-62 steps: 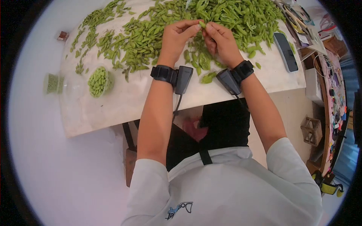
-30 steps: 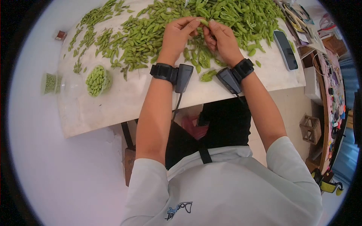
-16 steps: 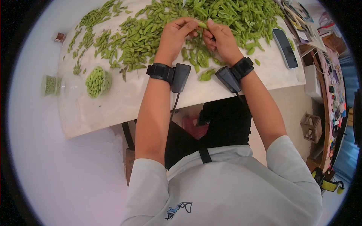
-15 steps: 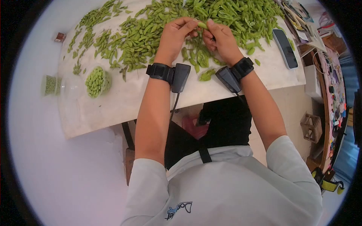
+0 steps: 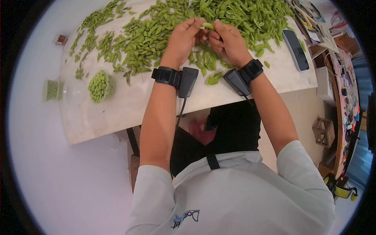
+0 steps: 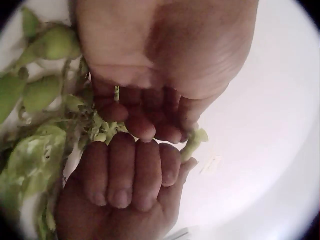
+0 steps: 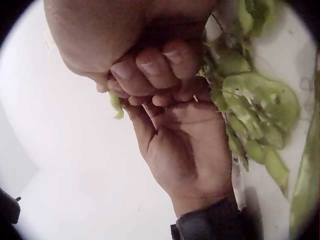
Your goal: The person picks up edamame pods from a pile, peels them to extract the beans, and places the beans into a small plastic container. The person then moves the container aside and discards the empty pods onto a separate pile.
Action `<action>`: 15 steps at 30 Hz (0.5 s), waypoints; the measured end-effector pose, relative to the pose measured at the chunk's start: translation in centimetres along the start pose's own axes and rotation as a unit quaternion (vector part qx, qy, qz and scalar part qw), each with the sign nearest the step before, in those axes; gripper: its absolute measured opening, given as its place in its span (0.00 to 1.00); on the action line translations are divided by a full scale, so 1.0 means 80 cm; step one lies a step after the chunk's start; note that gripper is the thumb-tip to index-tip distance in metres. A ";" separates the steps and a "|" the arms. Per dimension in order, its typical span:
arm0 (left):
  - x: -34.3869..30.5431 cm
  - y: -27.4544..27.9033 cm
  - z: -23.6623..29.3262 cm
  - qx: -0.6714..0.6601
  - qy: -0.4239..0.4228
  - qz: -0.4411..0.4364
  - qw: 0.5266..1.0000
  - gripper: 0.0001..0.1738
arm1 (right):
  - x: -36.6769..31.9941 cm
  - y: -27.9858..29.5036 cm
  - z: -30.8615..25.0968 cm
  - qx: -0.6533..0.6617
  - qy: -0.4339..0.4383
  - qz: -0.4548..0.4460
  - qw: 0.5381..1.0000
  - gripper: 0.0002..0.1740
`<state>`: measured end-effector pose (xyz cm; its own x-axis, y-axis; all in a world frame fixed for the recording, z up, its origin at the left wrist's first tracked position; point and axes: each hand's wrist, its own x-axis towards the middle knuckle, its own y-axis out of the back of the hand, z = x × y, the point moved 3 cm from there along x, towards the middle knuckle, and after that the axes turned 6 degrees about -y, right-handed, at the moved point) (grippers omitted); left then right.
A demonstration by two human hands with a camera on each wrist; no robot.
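Both hands meet over the heap at the table's far side, with one green edamame pod [image 5: 208, 26] between them. The right hand [image 5: 233, 41] pinches the pod between thumb and index finger, its other fingers curled under. From the other side, the left hand [image 5: 181, 40] holds the pod's left end at its thumb and fingertips. A pale tip shows at that end in the head view. In the left wrist view the pod [image 6: 192, 145] sticks out beside the fingertips; in the right wrist view the pod [image 7: 116, 105] hangs below the right thumb.
Whole edamame pods [image 5: 145, 43] spread across the left and middle of the table [image 5: 137, 105]. Opened pods [image 5: 243, 15] are heaped at the back right. A clear tub of shelled beans [image 5: 100, 86] stands on the left, a phone [image 5: 296, 51] on the right.
The fingers have shifted along the pod, and its left end now shows a pale tip beside the left thumb. Both hands stay close together over the heap.
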<state>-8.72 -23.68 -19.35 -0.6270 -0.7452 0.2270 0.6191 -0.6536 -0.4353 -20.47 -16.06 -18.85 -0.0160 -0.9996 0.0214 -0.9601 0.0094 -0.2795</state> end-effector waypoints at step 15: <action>-0.001 -0.001 0.016 0.143 -0.090 -0.012 0.986 0.16 | 0.003 -0.001 -0.006 0.005 0.031 0.021 0.999 0.20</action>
<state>-8.16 -23.75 -18.23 -0.5651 -0.7236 0.3962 0.7295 -0.6626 -0.1697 -20.55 -16.25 -18.38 -0.0740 -0.9949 0.0684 -0.9552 0.0510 -0.2915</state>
